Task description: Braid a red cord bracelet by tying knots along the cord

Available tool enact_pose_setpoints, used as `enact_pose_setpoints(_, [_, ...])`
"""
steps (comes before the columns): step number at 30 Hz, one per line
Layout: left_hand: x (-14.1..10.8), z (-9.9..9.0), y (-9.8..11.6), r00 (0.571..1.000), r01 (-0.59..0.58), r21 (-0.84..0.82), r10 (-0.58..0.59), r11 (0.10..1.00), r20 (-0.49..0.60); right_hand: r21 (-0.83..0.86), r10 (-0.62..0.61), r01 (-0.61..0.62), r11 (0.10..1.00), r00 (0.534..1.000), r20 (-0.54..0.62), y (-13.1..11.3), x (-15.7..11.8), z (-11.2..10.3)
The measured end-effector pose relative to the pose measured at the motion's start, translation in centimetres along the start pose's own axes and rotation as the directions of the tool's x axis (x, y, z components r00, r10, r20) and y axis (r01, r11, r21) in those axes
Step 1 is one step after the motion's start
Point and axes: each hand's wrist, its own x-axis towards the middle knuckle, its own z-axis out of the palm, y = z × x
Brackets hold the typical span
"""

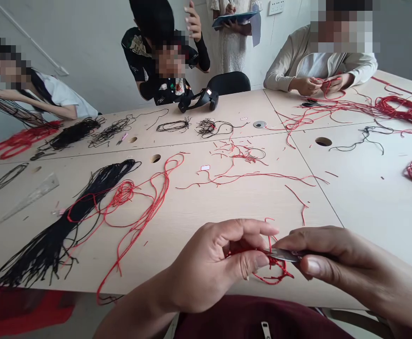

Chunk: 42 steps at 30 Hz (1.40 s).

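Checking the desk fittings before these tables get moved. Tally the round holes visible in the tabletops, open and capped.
Open holes: 3
Metal-capped hole: 1
Total: 4

We find loose red cords [234,176] ahead of the left hand [206,268], a black cord bundle [47,240] further left. The right hand [347,263] has passage rightward across the tabletop [333,221].
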Motion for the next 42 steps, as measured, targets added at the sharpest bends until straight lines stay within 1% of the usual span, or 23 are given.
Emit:
enact_pose_setpoints(5, [0.3, -0.1, 0.1, 0.995, 0.094, -0.096, -0.092, 0.991, 0.024, 0.022, 0.001, 0.0, 1.0, 1.0, -0.027, 0.2, 0.1, 0.2])
enact_pose_setpoints(9, [0.6, 0.0, 0.1, 0.994, 0.112, -0.128, -0.111, 0.985, 0.015, 0.056, -0.003, 0.005, 0.998, 0.999, -0.042, 0.5, 0.2, 0.4])
enact_pose_setpoints(15, [0.7, -0.1, 0.0, 0.993, 0.12, -0.089, -0.12, 0.989, -0.001, 0.1, 0.008, -0.011, 0.995, 1.0, 0.03, 1.2, 0.6, 0.0])
enact_pose_setpoints(19, [0.6, -0.2, -0.3, 0.991, 0.126, -0.04, -0.127, 0.991, -0.032, 0.116, 0.004, -0.008, 0.993, 1.0, 0.029, 1.3, 0.5, 0.1])
enact_pose_setpoints(20, [0.6, -0.2, -0.4, 0.992, 0.118, -0.034, -0.119, 0.992, -0.035, 0.094, -0.002, 0.003, 0.996, 1.0, -0.008, 1.5, 0.3, 0.1])
enact_pose_setpoints(21, [0.6, -0.3, -0.4, 0.994, 0.103, -0.021, -0.104, 0.994, -0.039, 0.046, -0.012, 0.016, 0.999, 0.997, -0.079, 1.8, 0.2, 0.1])
enact_pose_setpoints(22, [0.6, -0.3, -0.4, 0.995, 0.081, 0.0, -0.081, 0.997, -0.051, -0.031, -0.029, 0.024, 0.999, 0.984, -0.173, 2.4, 0.1, 0.0])
enact_pose_setpoints(23, [0.6, -0.3, -0.5, 0.996, 0.054, 0.034, -0.051, 0.998, -0.076, -0.135, -0.053, 0.014, 0.991, 0.956, -0.288, 3.2, 0.1, -0.2])
enact_pose_setpoints(24, [0.6, -0.3, -0.5, 0.994, 0.026, 0.081, -0.017, 0.996, -0.112, -0.251, -0.088, -0.015, 0.968, 0.916, -0.392, 4.2, 0.2, -0.4])
enact_pose_setpoints(25, [0.6, -0.3, -0.6, 0.988, 0.0, 0.134, 0.02, 0.991, -0.15, -0.367, -0.12, -0.071, 0.927, 0.874, -0.471, 5.5, 0.4, -0.6])
enact_pose_setpoints(26, [0.7, -0.4, -0.7, 0.982, -0.024, 0.188, 0.058, 0.982, -0.181, -0.469, -0.143, -0.147, 0.871, 0.837, -0.528, 6.9, 0.7, -0.9])
enact_pose_setpoints(27, [0.8, -0.5, -0.8, 0.975, -0.041, 0.239, 0.091, 0.97, -0.201, -0.502, -0.157, -0.178, 0.847, 0.818, -0.554, 8.2, 0.9, -1.1])
enact_pose_setpoints(29, [1.0, -0.7, -1.3, 0.971, -0.056, 0.334, 0.129, 0.941, -0.201, -0.531, -0.181, -0.203, 0.822, 0.792, -0.583, 10.3, 1.2, -1.3])
enact_pose_setpoints(31, [1.2, -0.9, -2.0, 0.977, -0.046, 0.427, 0.129, 0.903, -0.169, -0.564, -0.218, -0.171, 0.808, 0.802, -0.556, 10.8, 1.0, -1.1])
enact_pose_setpoints(32, [1.4, -0.9, -2.4, 0.981, -0.041, 0.474, 0.125, 0.879, -0.147, -0.58, -0.242, -0.145, 0.802, 0.809, -0.536, 10.3, 0.7, -0.8])
enact_pose_setpoints(33, [1.6, -0.9, -2.9, 0.986, -0.043, 0.511, 0.119, 0.858, -0.118, -0.594, -0.263, -0.107, 0.797, 0.825, -0.5, 9.4, 0.3, -0.5])
enact_pose_setpoints(35, [2.0, -0.5, -3.7, 0.985, -0.088, 0.53, 0.152, 0.843, -0.078, -0.61, -0.297, 0.008, 0.792, 0.878, -0.375, 6.9, -0.2, 0.3])
enact_pose_setpoints(36, [2.2, -0.2, -4.0, 0.984, -0.108, 0.52, 0.167, 0.847, -0.068, -0.593, -0.323, 0.105, 0.798, 0.906, -0.274, 5.6, -0.4, 0.7])
enact_pose_setpoints(37, [2.3, 0.1, -4.2, 0.983, -0.119, 0.501, 0.174, 0.857, -0.065, -0.486, -0.3, 0.179, 0.855, 0.937, -0.181, 4.4, -0.5, 1.0])
enact_pose_setpoints(39, [2.4, 0.6, -4.3, 0.981, -0.097, 0.467, 0.164, 0.879, -0.104, -0.376, -0.237, 0.164, 0.912, 0.959, -0.158, 3.0, -0.5, 1.4])
enact_pose_setpoints(41, [2.5, 0.6, -4.1, 0.977, -0.049, 0.443, 0.135, 0.895, -0.166, -0.317, -0.199, 0.137, 0.938, 0.964, -0.174, 2.8, -0.5, 1.0])
enact_pose_setpoints(42, [2.5, 0.3, -4.0, 0.977, -0.02, 0.434, 0.111, 0.901, -0.184, -0.296, -0.196, 0.136, 0.946, 0.963, -0.186, 3.0, -0.5, 0.4])
